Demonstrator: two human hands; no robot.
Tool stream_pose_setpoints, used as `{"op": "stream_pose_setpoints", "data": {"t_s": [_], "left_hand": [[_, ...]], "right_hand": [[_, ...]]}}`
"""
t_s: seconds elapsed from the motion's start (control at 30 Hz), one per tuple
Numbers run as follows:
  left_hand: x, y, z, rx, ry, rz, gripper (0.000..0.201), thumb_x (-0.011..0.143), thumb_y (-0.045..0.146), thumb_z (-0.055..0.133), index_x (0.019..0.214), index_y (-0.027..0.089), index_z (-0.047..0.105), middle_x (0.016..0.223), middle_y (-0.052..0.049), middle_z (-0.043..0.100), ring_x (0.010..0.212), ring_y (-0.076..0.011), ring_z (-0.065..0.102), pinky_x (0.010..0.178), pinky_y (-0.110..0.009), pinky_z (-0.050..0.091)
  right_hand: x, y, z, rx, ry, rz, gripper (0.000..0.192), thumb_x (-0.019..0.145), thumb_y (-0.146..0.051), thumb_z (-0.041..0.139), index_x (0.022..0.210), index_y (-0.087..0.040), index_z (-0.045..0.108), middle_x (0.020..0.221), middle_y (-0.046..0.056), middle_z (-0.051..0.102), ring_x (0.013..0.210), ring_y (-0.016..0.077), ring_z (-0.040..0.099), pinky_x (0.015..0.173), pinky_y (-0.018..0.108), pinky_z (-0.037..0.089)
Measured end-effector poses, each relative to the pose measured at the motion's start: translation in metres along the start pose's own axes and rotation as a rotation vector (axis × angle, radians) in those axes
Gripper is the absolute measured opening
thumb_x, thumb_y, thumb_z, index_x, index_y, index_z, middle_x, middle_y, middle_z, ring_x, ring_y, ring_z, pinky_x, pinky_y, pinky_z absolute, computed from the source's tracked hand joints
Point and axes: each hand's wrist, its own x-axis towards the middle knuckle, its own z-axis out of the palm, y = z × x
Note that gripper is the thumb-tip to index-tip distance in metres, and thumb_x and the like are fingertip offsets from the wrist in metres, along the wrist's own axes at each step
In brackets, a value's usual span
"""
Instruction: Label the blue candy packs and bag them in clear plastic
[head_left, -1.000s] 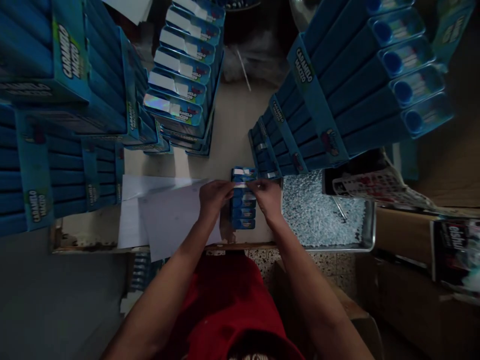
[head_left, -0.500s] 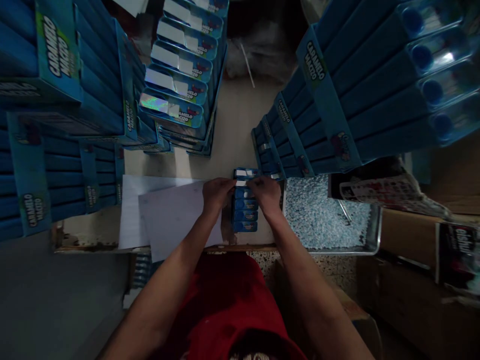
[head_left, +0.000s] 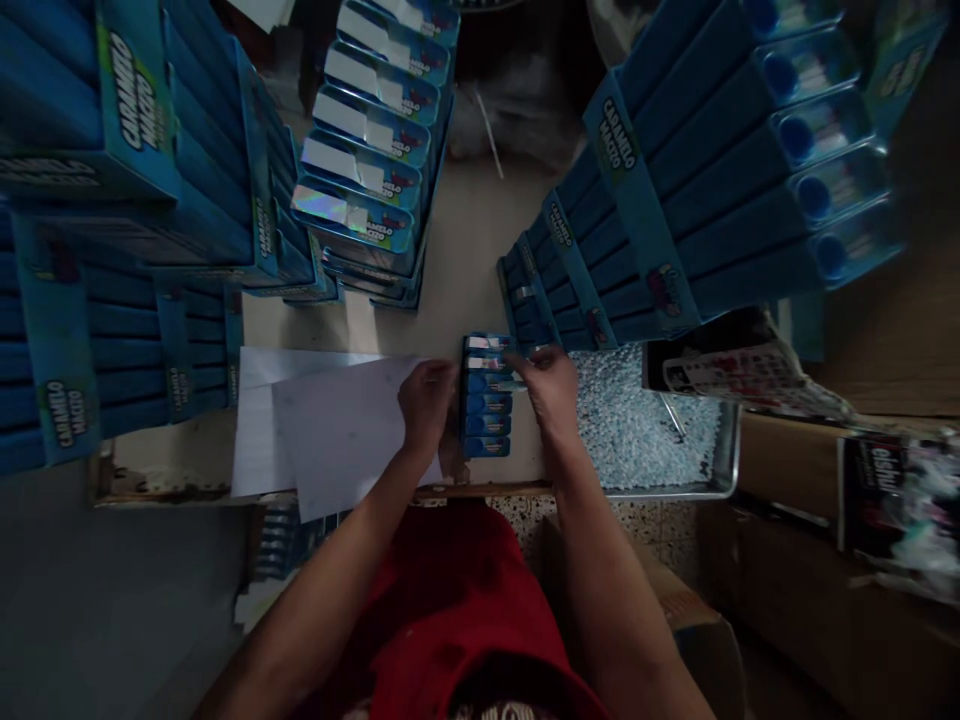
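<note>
A row of small blue candy boxes [head_left: 486,400] lies on the table between my hands, their open ends up. My left hand [head_left: 426,402] rests against the left side of the row, fingers curled on it. My right hand [head_left: 550,388] is at the row's right side, thumb and fingers pinching a flap on one of the upper boxes. White paper sheets [head_left: 330,425] lie under and left of my left hand.
Tall stacks of blue "Caramelo Macizo" cartons stand at the left [head_left: 127,180], behind [head_left: 375,150] and at the right [head_left: 675,200]. A metal tray [head_left: 716,480] of small pale candies sits right of my right hand. Cardboard boxes [head_left: 795,560] stand lower right.
My hands have drawn apart from the middle of the row to its two sides. My right hand has shifted slightly right and up. The camera view wobbled.
</note>
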Motion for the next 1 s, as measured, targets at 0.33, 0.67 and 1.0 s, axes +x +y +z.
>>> {"op": "stream_pose_setpoints", "data": {"t_s": [0.33, 0.67, 1.0], "left_hand": [[-0.027, 0.024, -0.014, -0.136, -0.486, -0.316, 0.036, 0.063, 0.044, 0.093, 0.081, 0.017, 0.079, 0.083, -0.007, 0.075, 0.074, -0.0164, 0.067, 0.076, -0.031, 0.056], [-0.014, 0.019, -0.023, -0.029, -0.299, -0.203, 0.033, 0.059, 0.041, 0.092, 0.068, 0.016, 0.072, 0.064, -0.002, 0.065, 0.063, -0.0145, 0.06, 0.064, -0.028, 0.051], [0.012, 0.002, -0.015, 0.027, -0.23, -0.184, 0.03, 0.06, 0.039, 0.089, 0.065, 0.017, 0.069, 0.063, -0.001, 0.063, 0.062, -0.0145, 0.06, 0.063, -0.028, 0.05]], "right_hand": [[-0.031, -0.019, -0.002, 0.172, -0.201, 0.04, 0.043, 0.071, -0.058, 0.077, 0.088, -0.021, 0.063, 0.071, 0.0, 0.067, 0.07, 0.0202, 0.065, 0.064, 0.029, 0.046], [-0.028, 0.013, -0.006, 0.038, -0.18, 0.093, 0.046, 0.061, -0.043, 0.083, 0.097, -0.019, 0.065, 0.078, 0.006, 0.077, 0.079, 0.0285, 0.075, 0.07, 0.034, 0.051], [-0.019, 0.011, 0.019, -0.182, -0.065, -0.002, 0.041, 0.071, -0.037, 0.073, 0.106, -0.021, 0.059, 0.082, 0.005, 0.076, 0.083, 0.028, 0.073, 0.074, 0.035, 0.049]]}}
